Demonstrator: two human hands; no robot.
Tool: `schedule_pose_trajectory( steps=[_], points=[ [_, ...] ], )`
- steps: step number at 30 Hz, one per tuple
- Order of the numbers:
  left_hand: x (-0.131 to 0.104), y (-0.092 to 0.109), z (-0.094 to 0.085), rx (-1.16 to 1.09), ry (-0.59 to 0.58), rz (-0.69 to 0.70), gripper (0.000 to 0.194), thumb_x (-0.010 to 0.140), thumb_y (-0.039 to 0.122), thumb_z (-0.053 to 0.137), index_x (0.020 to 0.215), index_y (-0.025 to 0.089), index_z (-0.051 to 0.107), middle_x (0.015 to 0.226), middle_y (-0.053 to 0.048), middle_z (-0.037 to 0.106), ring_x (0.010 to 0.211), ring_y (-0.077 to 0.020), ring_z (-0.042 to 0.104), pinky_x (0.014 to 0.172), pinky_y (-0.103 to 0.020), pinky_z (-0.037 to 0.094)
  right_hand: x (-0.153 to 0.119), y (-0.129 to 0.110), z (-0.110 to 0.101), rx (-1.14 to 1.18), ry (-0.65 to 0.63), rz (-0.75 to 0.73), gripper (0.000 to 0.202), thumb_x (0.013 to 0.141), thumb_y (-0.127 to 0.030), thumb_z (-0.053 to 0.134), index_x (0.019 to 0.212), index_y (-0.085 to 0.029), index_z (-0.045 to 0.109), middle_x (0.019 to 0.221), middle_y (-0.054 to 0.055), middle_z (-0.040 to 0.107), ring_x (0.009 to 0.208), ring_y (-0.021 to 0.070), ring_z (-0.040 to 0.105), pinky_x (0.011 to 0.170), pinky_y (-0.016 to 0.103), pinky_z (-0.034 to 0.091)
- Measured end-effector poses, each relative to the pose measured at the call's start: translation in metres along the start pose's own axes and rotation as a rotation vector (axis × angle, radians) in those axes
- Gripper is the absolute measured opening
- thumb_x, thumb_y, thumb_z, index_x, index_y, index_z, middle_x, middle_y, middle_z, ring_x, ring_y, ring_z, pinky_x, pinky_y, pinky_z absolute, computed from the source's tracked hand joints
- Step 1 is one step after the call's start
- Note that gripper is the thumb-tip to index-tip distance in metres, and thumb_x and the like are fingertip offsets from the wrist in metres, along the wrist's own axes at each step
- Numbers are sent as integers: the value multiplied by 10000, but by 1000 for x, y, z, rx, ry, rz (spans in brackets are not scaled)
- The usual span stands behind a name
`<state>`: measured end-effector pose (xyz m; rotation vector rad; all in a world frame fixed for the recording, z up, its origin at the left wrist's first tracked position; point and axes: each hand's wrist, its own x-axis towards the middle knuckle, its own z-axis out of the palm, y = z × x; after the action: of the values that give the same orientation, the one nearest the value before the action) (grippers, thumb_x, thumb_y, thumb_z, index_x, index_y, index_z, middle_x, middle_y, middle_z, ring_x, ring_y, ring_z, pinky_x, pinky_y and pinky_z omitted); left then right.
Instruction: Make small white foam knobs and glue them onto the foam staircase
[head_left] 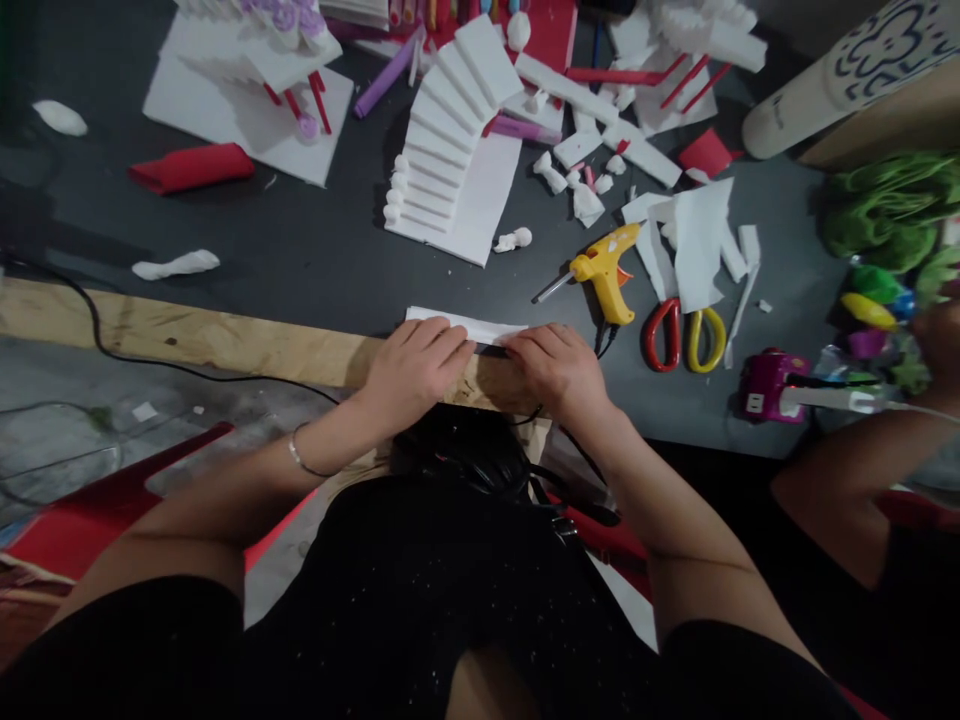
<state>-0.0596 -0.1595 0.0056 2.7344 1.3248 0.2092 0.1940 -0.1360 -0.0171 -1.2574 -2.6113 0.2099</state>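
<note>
At the front edge of the table lies a narrow folded strip of white paper point(487, 331). My left hand point(420, 362) presses on its left part, fingers together. With bent fingers, my right hand point(559, 368) grips the right end; the thumbs are largely hidden. Just beyond the strip stands a curved white staircase model point(457, 140) on a white board. To the right of the strip are a yellow hot glue gun point(606, 272) and a pair of scissors with one red and one yellow handle point(664, 335), its blades covered by scraps of paper.
A red paper roll point(192, 168) and a second white model point(247, 100) lie at left. White scraps point(577, 180) cover the back right. A white bottle point(847, 85), green yarn point(892, 205) and a purple power adapter point(772, 385) are at right, near another person's arm point(862, 480).
</note>
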Motion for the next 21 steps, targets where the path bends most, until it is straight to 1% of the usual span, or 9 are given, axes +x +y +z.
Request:
schedule_pose_trajectory(
  steps=[2,4,7,9,11,14,16,21],
  points=[
    [14,2,5,8,-52,20,357,1074,138,382,1120,158,736,1093,-89,783,1057,-254,666,853,-405,527,1,-1,1,-3,-2,-1,297,1074,-231,492,1112,-230,786,1030,88,791,916,237,645,801,409,486],
    [21,0,11,-38,-30,8,274,1049,131,468,1069,152,740,1024,-101,768,999,-256,659,786,-390,512,2,-2,1,-1,-14,20,307,1081,-247,480,1075,-238,787,1019,83,786,908,232,635,798,403,471],
    [23,-7,20,-81,30,-1,189,1029,166,548,989,163,733,969,-99,743,954,-248,642,716,-362,476,6,-5,1,-37,-15,37,311,1083,-284,487,999,-234,782,949,81,765,865,226,607,789,393,442],
    [24,-11,21,-48,42,-4,191,1029,180,550,947,166,722,935,-93,726,924,-245,630,671,-354,448,9,-6,0,-89,-2,20,304,1079,-285,494,976,-226,774,893,80,743,841,225,584,780,387,419],
    [26,-13,20,-18,25,6,201,1031,174,535,940,165,714,925,-91,715,904,-242,622,644,-349,424,11,-7,0,-141,21,-12,297,1078,-276,497,964,-219,766,856,77,727,831,224,568,770,378,397],
    [31,-15,17,-33,-5,55,234,1027,129,499,929,156,710,922,-99,708,875,-233,616,633,-346,410,14,-5,0,-179,44,-55,320,1080,-263,491,896,-221,750,829,69,717,819,219,548,751,366,370],
    [32,-16,16,-28,-5,87,255,1024,105,480,926,144,712,908,-108,704,867,-235,614,633,-348,413,14,-4,2,-185,53,-56,348,1081,-251,482,845,-225,736,815,65,713,808,216,536,741,364,356],
    [30,-16,22,18,63,89,237,1046,211,512,945,136,713,913,-117,706,897,-262,614,627,-363,440,13,-3,5,-159,68,-6,348,1079,-259,477,853,-224,739,837,67,725,810,214,532,745,370,351]
  ],
)
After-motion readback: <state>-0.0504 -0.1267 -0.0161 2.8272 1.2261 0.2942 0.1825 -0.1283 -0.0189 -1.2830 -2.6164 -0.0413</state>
